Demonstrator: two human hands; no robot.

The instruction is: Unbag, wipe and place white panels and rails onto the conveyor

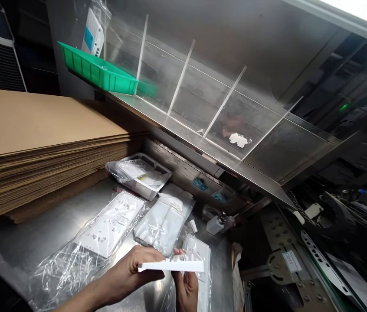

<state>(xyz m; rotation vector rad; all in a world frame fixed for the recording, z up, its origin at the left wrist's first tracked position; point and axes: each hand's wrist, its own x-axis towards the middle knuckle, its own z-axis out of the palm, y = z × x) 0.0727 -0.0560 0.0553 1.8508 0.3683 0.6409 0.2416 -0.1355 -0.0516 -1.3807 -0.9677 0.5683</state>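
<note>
A white plastic panel (173, 266), seen nearly edge-on with small raised parts on its upper side, is held level between my two hands. My left hand (134, 271) is closed round its left end. Fingers and thumb of my right hand (185, 284) grip it right of its middle. Below and beyond the right hand lies another white panel in clear plastic (207, 277). A larger bagged white panel with holes (113, 223) rests on the metal table to the left. Between these lies a stack of clear plastic bags (162, 221), tied with a band.
A grey tray (151, 190) with bagged parts stands behind. Stacked cardboard sheets (40, 125) rise at left. A green bin (95, 71) sits on the metal shelf (183, 128) above. A small bottle (215, 224) stands right; machinery (287, 264) is beyond the table's right edge.
</note>
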